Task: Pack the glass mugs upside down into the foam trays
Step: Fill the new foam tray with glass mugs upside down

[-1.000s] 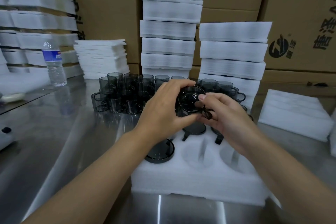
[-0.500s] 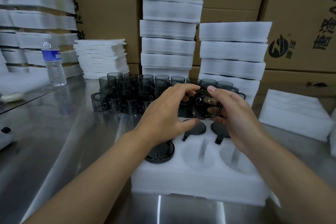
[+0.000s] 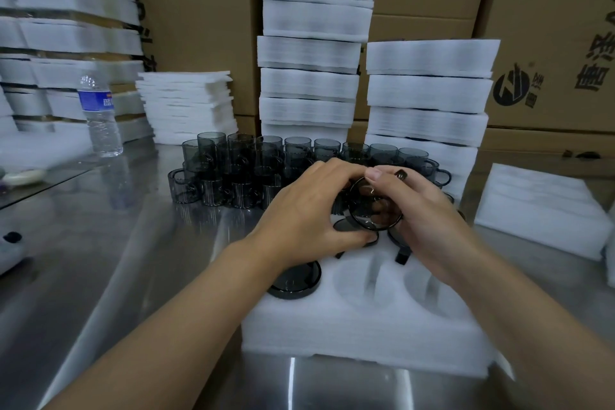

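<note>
Brown cardboard cartons [image 3: 549,10] printed with dark characters form a wall behind the white foam tray [image 3: 366,336], which lies nearest the camera on a brushed stainless steel table [image 3: 116,260]. Behind the tray stand two stacks of thick white foam trays, a tall one [image 3: 312,53] and a shorter one [image 3: 429,93] to its right. Behind and to the left of the tray is a lower pile of thin white foam sheets [image 3: 186,106]. A loose white foam block [image 3: 539,210] lies to the tray's right. Between the tray and the stacks a crowd of upright smoky grey glass mugs [image 3: 239,170] stands on the steel. A clear plastic water bottle with a blue label [image 3: 100,116] stands well to the left of the tray.

Both bare hands meet above the tray's far row. The left hand [image 3: 306,210] curls its fingers round the left side of one smoky grey glass mug [image 3: 372,210], and the right hand [image 3: 422,210] grips the right side with its thumb on the upper rim. This held mug is tipped, one round end facing the camera, clear of the foam.

An upturned grey mug [image 3: 296,280] sits in the tray's near-left pocket, and two more [image 3: 397,240] sit in the far row, partly hidden by the hands.
</note>
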Available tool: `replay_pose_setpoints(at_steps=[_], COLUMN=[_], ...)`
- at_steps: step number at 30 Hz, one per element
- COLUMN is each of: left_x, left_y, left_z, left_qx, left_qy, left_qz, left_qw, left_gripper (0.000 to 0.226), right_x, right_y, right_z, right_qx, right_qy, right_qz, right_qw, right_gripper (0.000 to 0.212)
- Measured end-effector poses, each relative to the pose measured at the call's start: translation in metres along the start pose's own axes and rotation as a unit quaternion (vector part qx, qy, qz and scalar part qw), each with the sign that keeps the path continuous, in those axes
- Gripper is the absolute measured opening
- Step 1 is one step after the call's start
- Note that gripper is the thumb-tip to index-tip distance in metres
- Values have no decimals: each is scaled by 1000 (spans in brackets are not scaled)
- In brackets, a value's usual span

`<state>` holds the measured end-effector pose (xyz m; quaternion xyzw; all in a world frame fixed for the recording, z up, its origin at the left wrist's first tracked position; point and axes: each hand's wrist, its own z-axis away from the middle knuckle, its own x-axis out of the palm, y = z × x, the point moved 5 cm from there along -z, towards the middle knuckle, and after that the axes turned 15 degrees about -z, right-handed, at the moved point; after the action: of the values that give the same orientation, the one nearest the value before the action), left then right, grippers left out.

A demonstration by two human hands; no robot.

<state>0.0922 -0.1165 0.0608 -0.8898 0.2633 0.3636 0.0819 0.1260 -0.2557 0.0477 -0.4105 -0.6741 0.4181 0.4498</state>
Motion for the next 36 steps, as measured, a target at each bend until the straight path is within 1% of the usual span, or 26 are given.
replay_pose_setpoints(at_steps=[4,8,11,16,22,26,34,36], left_x=[-2,-5,-7,-8,-8,-8,-8,-8], left_y=[-1,-3,-4,-4,-4,-3,-3,-4], left_z=[0,0,-1,-1,-1,-1,-1,-1], left_qx=[-18,-38,-52,-54,-54,-54,-55,-55], left_qy=[12,32,43,50,52,46,41,38], left_qz=[-7,-29,-34,-42,-40,-43,-43,-45], left_qw=[1000,998,997,996,996,997,997,997], left_gripper=[66,65,64,62,63,64,64,64], right_x=[-2,-2,-3,-4,-1,-1,-1,-2], right_y=[1,0,-1,0,-1,-2,-2,-2], right_z=[-2,-3,-4,-4,-3,-2,-2,-2], right_qx=[6,0,-7,-3,-1,-4,-2,-3], right_qy=[5,19,32,28,22,25,25,27], right_qz=[-40,-60,-56,-45,-46,-51,-43,-42], right_qw=[999,998,998,999,999,998,999,999], right_gripper=[39,38,31,38,40,34,36,34])
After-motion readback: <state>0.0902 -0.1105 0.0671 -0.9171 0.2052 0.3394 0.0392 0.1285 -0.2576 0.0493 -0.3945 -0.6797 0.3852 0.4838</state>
